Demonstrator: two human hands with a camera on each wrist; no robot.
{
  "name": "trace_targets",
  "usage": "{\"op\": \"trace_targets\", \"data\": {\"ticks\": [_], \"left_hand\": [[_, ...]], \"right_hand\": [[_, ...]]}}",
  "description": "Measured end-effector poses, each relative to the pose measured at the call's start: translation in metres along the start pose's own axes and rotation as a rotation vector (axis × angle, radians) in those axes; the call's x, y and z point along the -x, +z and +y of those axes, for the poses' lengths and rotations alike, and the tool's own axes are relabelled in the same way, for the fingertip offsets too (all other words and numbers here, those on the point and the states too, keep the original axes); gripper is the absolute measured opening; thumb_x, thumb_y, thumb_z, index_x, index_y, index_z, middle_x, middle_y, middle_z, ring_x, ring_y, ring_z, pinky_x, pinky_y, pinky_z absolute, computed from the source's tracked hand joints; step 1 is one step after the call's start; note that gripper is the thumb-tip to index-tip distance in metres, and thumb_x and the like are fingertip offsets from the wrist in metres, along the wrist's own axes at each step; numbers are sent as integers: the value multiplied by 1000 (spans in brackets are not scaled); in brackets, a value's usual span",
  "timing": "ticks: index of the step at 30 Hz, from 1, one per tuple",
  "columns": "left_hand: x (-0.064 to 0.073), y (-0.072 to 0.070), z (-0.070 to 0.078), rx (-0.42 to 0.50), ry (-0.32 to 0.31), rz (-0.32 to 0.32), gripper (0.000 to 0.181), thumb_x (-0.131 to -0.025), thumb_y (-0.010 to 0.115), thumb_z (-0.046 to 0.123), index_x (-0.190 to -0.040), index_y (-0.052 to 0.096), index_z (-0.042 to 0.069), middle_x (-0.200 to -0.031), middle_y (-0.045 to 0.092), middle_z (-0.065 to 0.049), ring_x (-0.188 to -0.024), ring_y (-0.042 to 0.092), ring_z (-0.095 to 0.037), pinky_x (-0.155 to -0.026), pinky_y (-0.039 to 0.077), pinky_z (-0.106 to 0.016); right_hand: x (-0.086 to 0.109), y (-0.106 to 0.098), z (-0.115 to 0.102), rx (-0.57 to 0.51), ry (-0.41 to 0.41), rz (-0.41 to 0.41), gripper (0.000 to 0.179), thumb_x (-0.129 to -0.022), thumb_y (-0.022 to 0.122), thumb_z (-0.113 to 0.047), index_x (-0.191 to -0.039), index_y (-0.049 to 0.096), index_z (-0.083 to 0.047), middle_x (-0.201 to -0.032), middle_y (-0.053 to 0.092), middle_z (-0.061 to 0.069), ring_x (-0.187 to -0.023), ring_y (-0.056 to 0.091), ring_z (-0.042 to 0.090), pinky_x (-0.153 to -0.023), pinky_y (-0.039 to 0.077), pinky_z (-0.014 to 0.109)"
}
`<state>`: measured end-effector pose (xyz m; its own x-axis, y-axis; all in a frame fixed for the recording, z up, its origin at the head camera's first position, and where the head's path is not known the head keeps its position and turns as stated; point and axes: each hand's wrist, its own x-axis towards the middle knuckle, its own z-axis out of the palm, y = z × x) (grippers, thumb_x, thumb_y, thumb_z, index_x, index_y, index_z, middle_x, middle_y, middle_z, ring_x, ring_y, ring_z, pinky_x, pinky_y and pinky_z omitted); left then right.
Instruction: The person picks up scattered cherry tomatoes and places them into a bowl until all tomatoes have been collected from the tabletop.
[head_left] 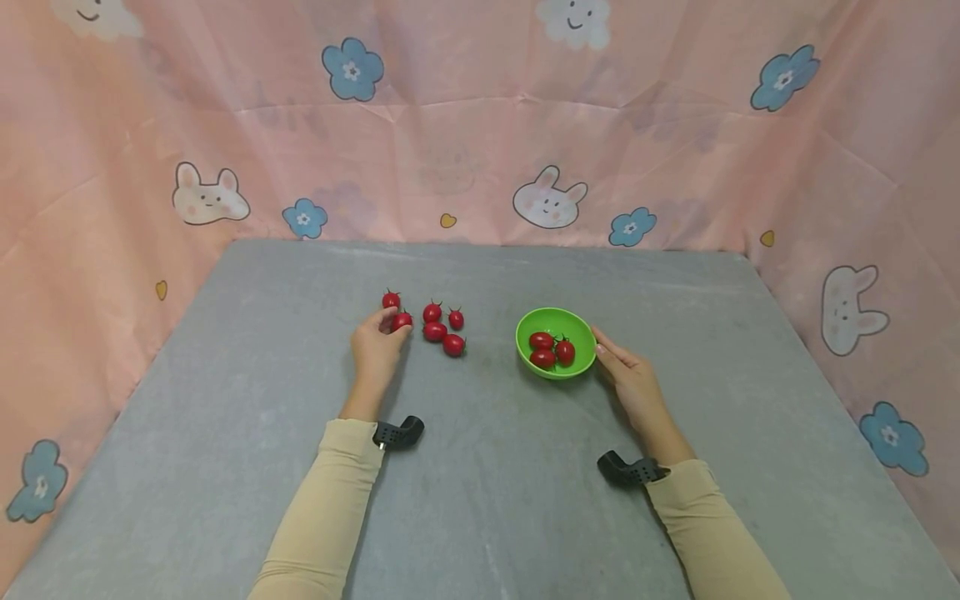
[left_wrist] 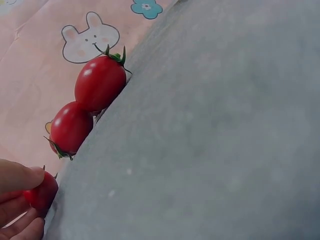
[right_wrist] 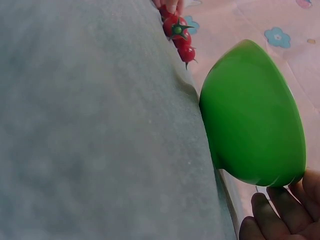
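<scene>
My left hand (head_left: 375,354) pinches a red cherry tomato (head_left: 402,322) with green sepals between thumb and fingers, low at the table surface. Just beyond it lies another tomato (head_left: 391,300), and several more (head_left: 453,345) are grouped to its right. In the left wrist view the pinched tomato (left_wrist: 45,194) shows at the lower left, with two tomatoes (left_wrist: 100,84) behind it. A light green bowl (head_left: 551,322) stands upright on the right with three tomatoes (head_left: 566,352) inside. My right hand (head_left: 636,387) holds the bowl's right side, thumb near the rim and fingers against its outer wall.
A grey cloth-like surface covers the table (head_left: 480,483). Behind and along both sides hangs a pink curtain (head_left: 465,125) printed with rabbits, flowers and clouds. Black wrist mounts (head_left: 399,432) sit on both forearms, over beige sleeves (head_left: 322,508).
</scene>
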<state>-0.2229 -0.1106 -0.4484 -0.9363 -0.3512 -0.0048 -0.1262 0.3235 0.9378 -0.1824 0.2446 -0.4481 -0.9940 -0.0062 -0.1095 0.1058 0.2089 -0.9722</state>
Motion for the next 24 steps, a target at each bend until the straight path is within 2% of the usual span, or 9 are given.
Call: {"op": "trace_targets", "data": {"ticks": [11,17,24], "left_hand": [[0,0,3,-7,-23,12,38,-91,70,9,-127,65,-1,-131,64,-21,-121,62,-32,-104,51,-42],[2,-1,7,8,9,20,36,-90,71,11,-124,66,-1,-128,66,-21,-119,64,-31,-103,52,-41],[7,3,15,10,16,-27,36,-90,71,13,-124,67,2,-127,68,-18,-118,66,-28,-98,55,-41]], "right_hand": [[-3,1,3,-49,-32,-1,50,-104,51,-30,-147,43,-5,-156,37,4,-146,35,14,-104,40,12],[-4,1,3,-57,-32,3,51,-104,52,-31,-147,44,-6,-156,37,3,-147,35,13,-105,40,11],[-4,1,3,-63,-29,3,50,-104,52,-29,-147,44,-5,-155,38,3,-146,35,14,-105,40,12]]}}
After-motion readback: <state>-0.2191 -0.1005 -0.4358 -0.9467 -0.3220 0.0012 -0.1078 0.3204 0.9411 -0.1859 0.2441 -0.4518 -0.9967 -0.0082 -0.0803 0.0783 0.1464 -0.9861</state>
